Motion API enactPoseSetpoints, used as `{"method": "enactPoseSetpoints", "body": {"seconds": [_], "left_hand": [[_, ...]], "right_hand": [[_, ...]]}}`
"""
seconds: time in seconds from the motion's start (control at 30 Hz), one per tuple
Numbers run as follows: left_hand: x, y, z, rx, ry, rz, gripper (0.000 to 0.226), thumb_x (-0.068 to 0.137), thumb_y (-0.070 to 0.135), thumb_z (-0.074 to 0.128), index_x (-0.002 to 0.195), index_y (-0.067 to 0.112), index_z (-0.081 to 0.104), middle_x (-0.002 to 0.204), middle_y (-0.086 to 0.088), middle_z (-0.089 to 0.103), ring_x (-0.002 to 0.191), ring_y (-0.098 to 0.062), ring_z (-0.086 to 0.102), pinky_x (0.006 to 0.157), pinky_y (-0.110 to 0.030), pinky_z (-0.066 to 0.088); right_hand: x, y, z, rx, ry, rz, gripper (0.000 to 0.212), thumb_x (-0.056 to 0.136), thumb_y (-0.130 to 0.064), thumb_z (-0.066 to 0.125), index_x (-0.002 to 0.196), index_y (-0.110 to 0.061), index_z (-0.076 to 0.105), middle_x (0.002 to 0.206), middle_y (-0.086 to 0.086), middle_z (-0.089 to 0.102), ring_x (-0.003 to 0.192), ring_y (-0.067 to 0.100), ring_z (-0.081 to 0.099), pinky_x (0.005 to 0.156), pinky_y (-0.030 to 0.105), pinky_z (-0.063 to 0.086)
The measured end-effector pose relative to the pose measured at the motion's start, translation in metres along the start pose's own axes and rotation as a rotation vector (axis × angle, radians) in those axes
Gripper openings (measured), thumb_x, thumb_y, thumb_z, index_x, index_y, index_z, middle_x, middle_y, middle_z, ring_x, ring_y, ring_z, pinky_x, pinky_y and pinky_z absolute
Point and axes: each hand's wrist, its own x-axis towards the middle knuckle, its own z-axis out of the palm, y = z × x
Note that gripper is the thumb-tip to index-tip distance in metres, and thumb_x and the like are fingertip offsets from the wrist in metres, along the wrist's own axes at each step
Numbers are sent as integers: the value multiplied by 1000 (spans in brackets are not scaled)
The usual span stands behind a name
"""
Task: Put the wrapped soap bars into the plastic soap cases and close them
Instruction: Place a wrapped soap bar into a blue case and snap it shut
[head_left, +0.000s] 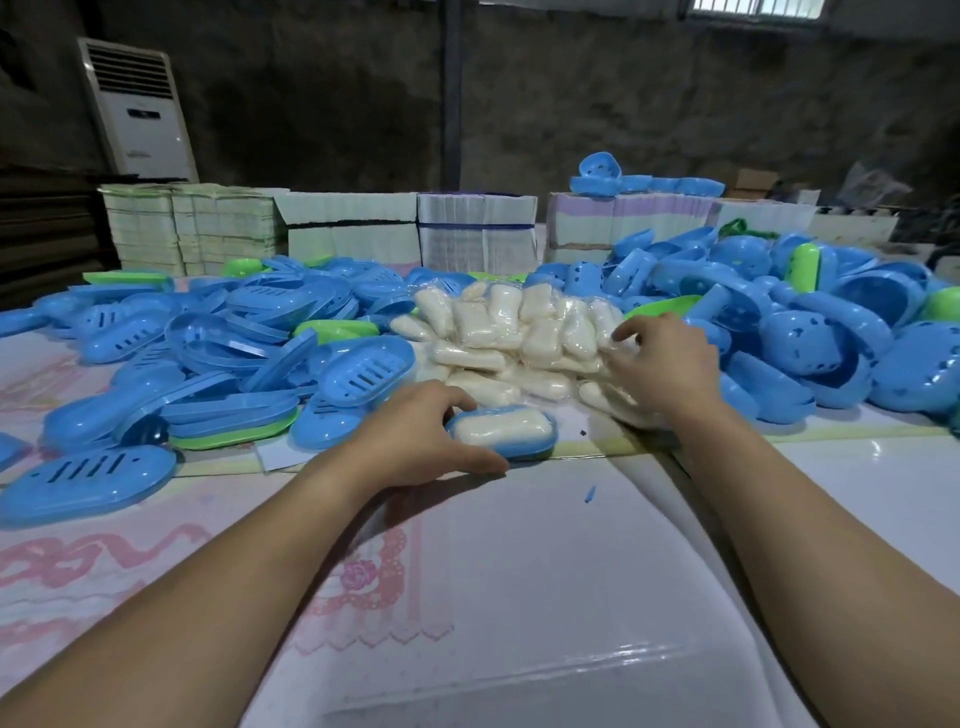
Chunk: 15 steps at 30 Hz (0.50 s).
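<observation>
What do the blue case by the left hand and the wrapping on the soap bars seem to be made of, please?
The blue case looks like moulded hard plastic with a smooth, slightly glossy finish: its rim catches the light and keeps a crisp shape. The wrapping on the soap bars appears to be thin clear plastic film, since it wrinkles, glints, and lets the pale soap show through.

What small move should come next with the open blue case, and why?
Probably fit a blue plastic lid on it: the blue plastic soap case held by the left hand already contains a wrapped white soap bar but stands uncovered, while the right hand touches the soap pile.
</observation>
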Motion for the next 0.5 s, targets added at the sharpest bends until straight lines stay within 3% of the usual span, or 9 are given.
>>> {"method": "enactPoseSetpoints", "body": {"seconds": [0.23,0.33,0.5], "left_hand": [[-1,1,-1,30,-5,4,104,35,86,62,126,35,64,110,15,62,98,-8,58,89,-31,51],[-3,3,-1,14,-9,12,104,35,85,62,125,35,64,111,16,62,98,-7,59,88,-30,51],[-4,5,-2,5,-1,33,98,37,85,63,122,35,67,107,18,64,94,-3,60,89,-34,54]], "right_hand": [[0,6,-1,-146,-4,124,32,88,-29,58,120,-32,60,134,7,44,127,38,32,104,55,26],[-2,11,1,-109,-153,152,36,91,-21,51,126,-28,59,138,9,43,129,38,35,101,53,34],[-1,15,2,-52,-133,124,35,92,-19,52,125,-26,60,135,9,44,125,36,40,91,44,42]]}}
